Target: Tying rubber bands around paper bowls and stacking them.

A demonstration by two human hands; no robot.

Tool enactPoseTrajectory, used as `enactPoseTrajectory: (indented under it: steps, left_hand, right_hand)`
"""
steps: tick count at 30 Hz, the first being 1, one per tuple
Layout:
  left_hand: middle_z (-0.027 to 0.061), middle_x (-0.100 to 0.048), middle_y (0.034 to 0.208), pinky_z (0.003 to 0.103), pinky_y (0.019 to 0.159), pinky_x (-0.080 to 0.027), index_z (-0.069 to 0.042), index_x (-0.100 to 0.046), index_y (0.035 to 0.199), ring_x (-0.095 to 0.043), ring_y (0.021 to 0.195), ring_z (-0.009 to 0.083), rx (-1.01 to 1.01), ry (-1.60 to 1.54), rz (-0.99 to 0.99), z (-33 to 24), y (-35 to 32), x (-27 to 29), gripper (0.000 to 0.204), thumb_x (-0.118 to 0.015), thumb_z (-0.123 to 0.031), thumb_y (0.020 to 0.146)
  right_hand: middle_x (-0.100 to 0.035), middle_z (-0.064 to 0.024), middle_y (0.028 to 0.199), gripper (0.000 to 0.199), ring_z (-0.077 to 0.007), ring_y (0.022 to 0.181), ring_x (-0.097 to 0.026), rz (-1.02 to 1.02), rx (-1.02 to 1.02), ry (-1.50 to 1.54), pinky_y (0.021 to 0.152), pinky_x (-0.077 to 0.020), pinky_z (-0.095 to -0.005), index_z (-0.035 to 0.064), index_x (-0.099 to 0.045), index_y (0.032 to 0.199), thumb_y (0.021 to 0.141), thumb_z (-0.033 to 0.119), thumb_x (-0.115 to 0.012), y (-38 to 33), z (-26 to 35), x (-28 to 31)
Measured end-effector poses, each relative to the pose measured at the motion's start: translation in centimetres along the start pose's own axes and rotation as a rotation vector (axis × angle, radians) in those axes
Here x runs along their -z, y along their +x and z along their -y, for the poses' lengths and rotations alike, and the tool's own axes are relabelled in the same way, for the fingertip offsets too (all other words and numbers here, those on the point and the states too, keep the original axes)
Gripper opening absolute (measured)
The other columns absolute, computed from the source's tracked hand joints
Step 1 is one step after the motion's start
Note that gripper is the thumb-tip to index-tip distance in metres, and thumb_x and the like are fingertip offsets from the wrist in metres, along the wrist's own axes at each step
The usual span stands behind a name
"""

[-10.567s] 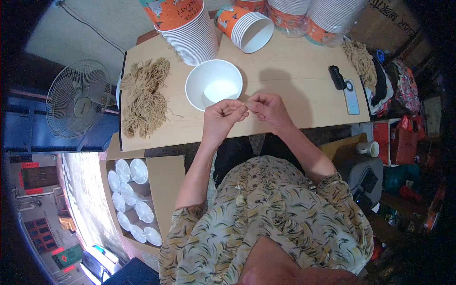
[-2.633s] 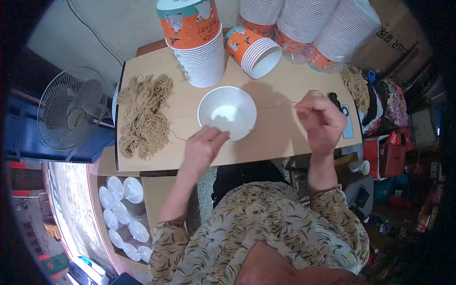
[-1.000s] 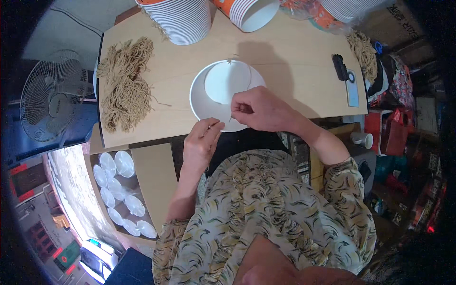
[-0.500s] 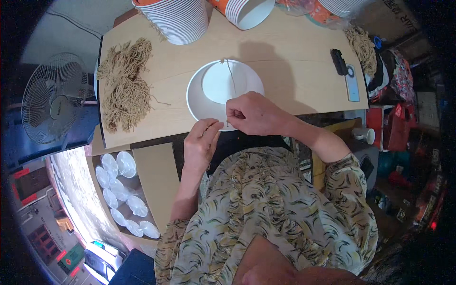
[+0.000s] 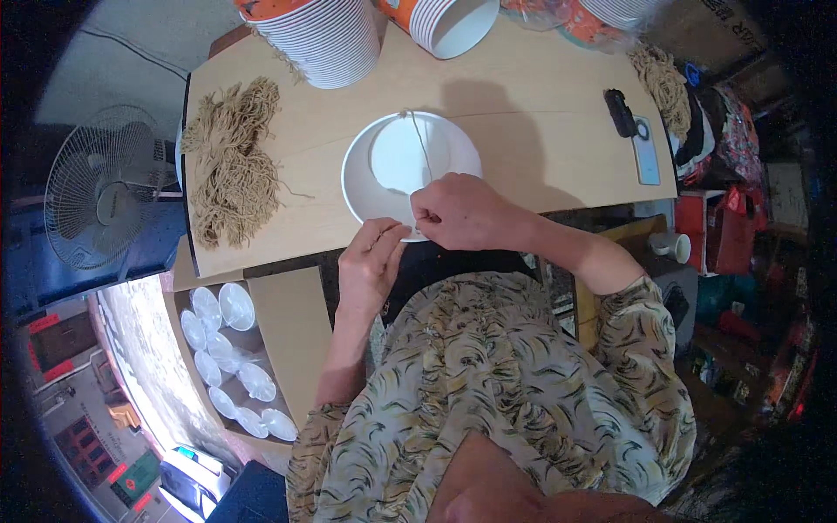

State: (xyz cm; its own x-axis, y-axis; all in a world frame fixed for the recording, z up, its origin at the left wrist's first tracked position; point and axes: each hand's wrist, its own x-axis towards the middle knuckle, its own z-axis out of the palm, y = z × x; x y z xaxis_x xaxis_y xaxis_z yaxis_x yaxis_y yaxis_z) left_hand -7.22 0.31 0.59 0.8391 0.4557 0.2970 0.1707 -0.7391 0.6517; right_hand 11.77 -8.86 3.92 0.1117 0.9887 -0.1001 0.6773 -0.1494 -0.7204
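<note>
Right hand (image 5: 419, 220) seemingly pinched the string (image 5: 420, 139) at the near rim of the white tub (image 5: 361, 187), by the near edge of the counter (image 5: 567, 105); left hand (image 5: 366, 266) appeared to pinch that rim. Fastening seemed underway, next calling for a gentle pull.

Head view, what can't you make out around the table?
All in the head view:
Cord: near part hidden behind the right hand.
Left hand: whether it grips anything, too small to tell.
White tub: near rim partly covered by both hands.
Tub stack: top cut off by the upper edge.
</note>
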Motion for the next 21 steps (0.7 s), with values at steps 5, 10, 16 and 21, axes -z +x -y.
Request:
enactPoseTrajectory:
  steps: [5, 10, 16, 21]
  left_hand:
    - [0.0071, -0.065, 0.098, 0.033, 0.065, -0.057, -0.008, -0.072, 0.107, -0.068, 0.076, 0.0234, 0.085, -0.056, 0.088, -0.7, 0.9, 0.4, 0.032, -0.073, 0.005, 0.078]
    - [0.0074, -0.065, 0.095, 0.034, 0.065, -0.056, -0.009, -0.071, 0.106, -0.068, 0.075, 0.0247, 0.058, -0.074, 0.057, -0.9, 1.9, 0.8, 0.031, -0.073, 0.004, 0.079]
    - [0.0081, -0.065, 0.094, 0.035, 0.064, -0.056, -0.009, -0.071, 0.105, -0.068, 0.075, 0.0257, 0.087, -0.107, 0.049, -0.8, 1.8, 0.5, 0.03, -0.074, 0.004, 0.078]
    - [0.007, -0.064, 0.092, 0.033, 0.062, -0.055, -0.011, -0.072, 0.107, -0.067, 0.072, 0.0228, 0.077, -0.088, 0.062, -1.2, 1.8, 0.5, 0.032, -0.075, 0.003, 0.078]
  right_hand:
    - [-0.066, -0.0209, 0.07, 0.018, -0.0409, 0.071, -0.067, 0.036, 0.01, -0.094, 0.065, -0.0523, -0.0528, 0.0019, -0.067, 0.071, 0.081, 0.017, -0.064, 0.1, 0.2, 0.3]
    - [-0.067, -0.015, 0.072, 0.012, -0.0351, 0.07, -0.067, -0.036, -0.036, -0.143, 0.066, -0.0512, -0.0468, 0.005, -0.068, 0.075, 0.08, 0.015, -0.065, 0.3, 0.1, 1.3]
    - [-0.067, -0.0135, 0.071, 0.011, -0.033, 0.069, -0.067, 0.005, -0.023, -0.053, 0.066, -0.0519, -0.0443, 0.0043, -0.067, 0.074, 0.078, 0.015, -0.068, -0.3, -0.1, 2.6]
    - [-0.067, -0.013, 0.07, 0.011, -0.0322, 0.069, -0.068, 0.051, -0.034, -0.03, 0.066, -0.0522, -0.0441, 0.0045, -0.068, 0.074, 0.078, 0.015, -0.069, -0.2, -0.3, 2.7]
